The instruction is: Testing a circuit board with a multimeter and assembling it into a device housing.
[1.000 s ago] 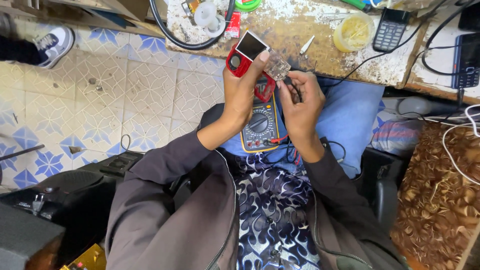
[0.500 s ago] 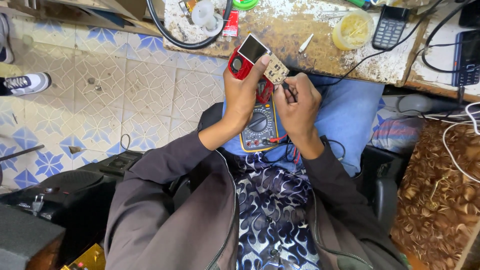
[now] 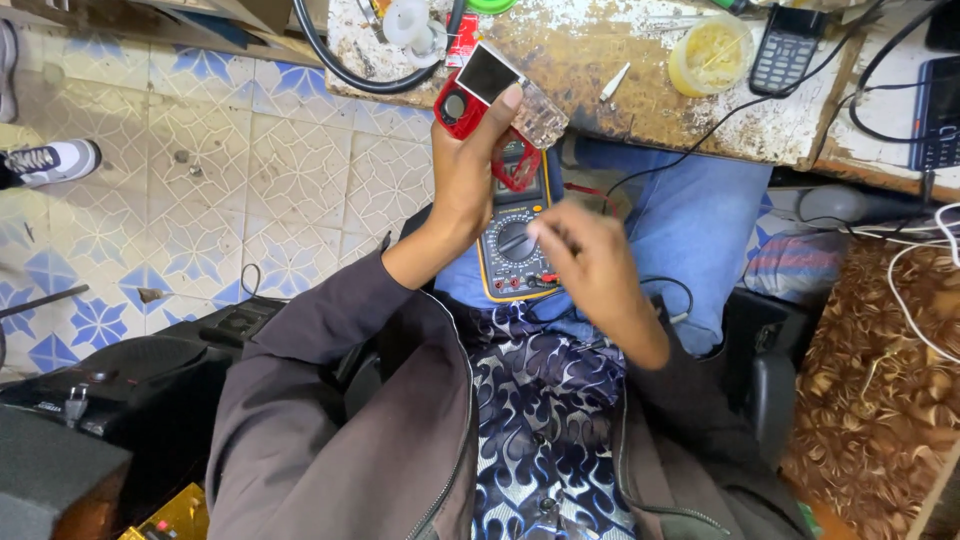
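My left hand [image 3: 468,185] holds up a small red phone [image 3: 470,92] with its parts opened out, a clear plastic piece [image 3: 540,118] sticking out beside my thumb. A yellow-edged multimeter [image 3: 512,248] lies on my lap on blue jeans. My right hand [image 3: 590,270] is blurred over the multimeter's right side, fingers curled; whether it holds anything I cannot tell. A red lead loop [image 3: 515,170] hangs below the phone.
A worn workbench [image 3: 640,90] holds a yellow tub [image 3: 710,50], a dark keypad phone [image 3: 787,45], a white tool [image 3: 613,82] and black cables [image 3: 340,60]. A black case [image 3: 130,380] sits at lower left on the patterned tile floor. Someone's shoe [image 3: 45,160] is at far left.
My right hand dropped away from the phone down over the multimeter. The left hand keeps the phone raised. The shoe at left moved lower.
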